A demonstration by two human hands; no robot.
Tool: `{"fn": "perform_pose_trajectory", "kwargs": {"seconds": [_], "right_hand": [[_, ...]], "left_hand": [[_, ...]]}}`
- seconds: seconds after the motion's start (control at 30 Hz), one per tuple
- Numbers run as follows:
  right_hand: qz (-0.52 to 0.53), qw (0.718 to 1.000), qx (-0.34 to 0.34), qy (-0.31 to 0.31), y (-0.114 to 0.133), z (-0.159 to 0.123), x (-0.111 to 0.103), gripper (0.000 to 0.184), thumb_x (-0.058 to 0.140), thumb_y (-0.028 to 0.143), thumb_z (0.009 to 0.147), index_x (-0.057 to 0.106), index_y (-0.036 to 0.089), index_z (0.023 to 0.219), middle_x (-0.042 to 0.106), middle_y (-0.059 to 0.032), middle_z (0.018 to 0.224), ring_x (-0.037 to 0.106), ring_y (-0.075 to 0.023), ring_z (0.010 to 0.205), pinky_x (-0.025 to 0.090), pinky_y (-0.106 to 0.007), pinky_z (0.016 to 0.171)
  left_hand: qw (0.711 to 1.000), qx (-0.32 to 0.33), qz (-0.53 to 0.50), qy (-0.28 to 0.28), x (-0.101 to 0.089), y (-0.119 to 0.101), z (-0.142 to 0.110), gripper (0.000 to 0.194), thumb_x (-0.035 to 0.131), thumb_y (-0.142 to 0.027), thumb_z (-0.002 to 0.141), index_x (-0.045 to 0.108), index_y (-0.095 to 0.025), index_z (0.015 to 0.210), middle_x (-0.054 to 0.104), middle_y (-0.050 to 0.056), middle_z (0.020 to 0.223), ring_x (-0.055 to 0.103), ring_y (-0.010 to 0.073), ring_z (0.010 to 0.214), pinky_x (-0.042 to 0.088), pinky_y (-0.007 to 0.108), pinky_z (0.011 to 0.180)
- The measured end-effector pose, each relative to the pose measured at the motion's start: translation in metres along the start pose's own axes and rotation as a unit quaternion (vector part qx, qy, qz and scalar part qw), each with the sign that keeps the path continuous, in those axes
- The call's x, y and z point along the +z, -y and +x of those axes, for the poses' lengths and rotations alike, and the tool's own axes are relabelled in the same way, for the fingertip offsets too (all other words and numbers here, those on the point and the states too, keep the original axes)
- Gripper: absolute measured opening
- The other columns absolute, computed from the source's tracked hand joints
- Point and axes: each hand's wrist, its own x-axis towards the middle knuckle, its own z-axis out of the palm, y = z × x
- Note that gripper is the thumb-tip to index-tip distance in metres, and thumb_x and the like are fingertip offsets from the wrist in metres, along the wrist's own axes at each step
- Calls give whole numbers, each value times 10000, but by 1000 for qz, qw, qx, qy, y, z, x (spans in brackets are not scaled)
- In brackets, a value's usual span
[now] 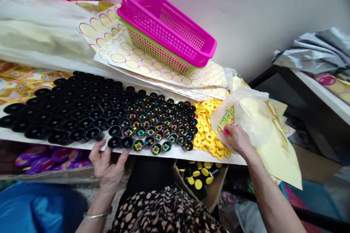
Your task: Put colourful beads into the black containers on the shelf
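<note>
black cups meet the left hand's spread fingers; the right hand pinches something pink.

The pink item at my right hand is mostly covered by the fingers; I cannot identify its type. The beads are too small for me to count. The upper pink basket hides the interior of the green basket. The frame's left and bottom edges cut off the blue plastic.
</note>
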Motion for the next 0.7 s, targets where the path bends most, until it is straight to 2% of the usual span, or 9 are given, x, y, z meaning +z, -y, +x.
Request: {"fn": "perform_pose_trajectory", "kwargs": {"seconds": [0.1, 0.23, 0.33, 0.5, 0.57, 0.63, 0.7], "right_hand": [[54, 998, 35, 8, 7, 16, 5, 83, 534, 124, 694, 567, 179, 642, 606, -93, 791, 550, -222, 826, 351, -292, 656], [200, 980, 20, -13, 5, 37, 20, 61, 556, 181, 670, 598, 179, 715, 611, -27, 721, 562, -175, 715, 395, -265, 626], [315, 947, 27, -62, -1, 38, 28, 184, 564, 278, 700, 593, 173, 849, 599, -4, 696, 553, -157, 632, 433, -270, 583], [433, 886, 45, -159, -7, 21, 24, 277, 649, 353, 670, 577, 187, 879, 619, -30, 846, 580, -166, 748, 485, -315, 695], [503, 844, 56, -180, 3, 11, 14, 284, 710, 322, 633, 600, 193, 860, 630, -29, 852, 583, -166, 750, 489, -325, 709], [566, 802, 51, -182, 25, 0, 1, 282, 757, 277, 610, 632, 199, 851, 648, -35, 874, 589, -169, 763, 490, -327, 715], [598, 786, 13, -157, 55, -10, -11, 257, 767, 250, 630, 651, 212, 856, 661, -48, 929, 602, -184, 822, 489, -333, 745]], "left_hand": [[1000, 0, 9, -3, 0, -5, 3, 482, 751, -261, 685, 609, -185, 1140, 513, 126, 1215, 500, 264, 1139, 422, 444, 976], [1000, 19, 20, 1, 0, -10, 8, 454, 747, -249, 691, 617, -176, 1120, 520, 136, 1203, 508, 265, 1129, 435, 435, 945], [999, 30, 13, -3, 0, -12, 9, 480, 745, -228, 696, 604, -179, 1152, 514, 140, 1216, 506, 264, 1136, 437, 427, 940], [999, 32, 0, -12, 3, -10, 10, 464, 745, -224, 697, 614, -159, 1137, 513, 152, 1222, 506, 275, 1136, 430, 438, 947], [1000, 23, 1, -13, 3, -9, 9, 452, 748, -228, 691, 617, -160, 1119, 514, 146, 1217, 501, 274, 1143, 423, 437, 963], [1000, 24, 10, -7, 0, -11, 8, 441, 752, -218, 686, 611, -175, 1102, 513, 126, 1205, 500, 257, 1142, 421, 416, 974], [999, 26, 19, 7, -6, -16, 5, 427, 740, -217, 701, 590, -192, 1101, 496, 107, 1204, 503, 232, 1136, 425, 386, 973]]}}
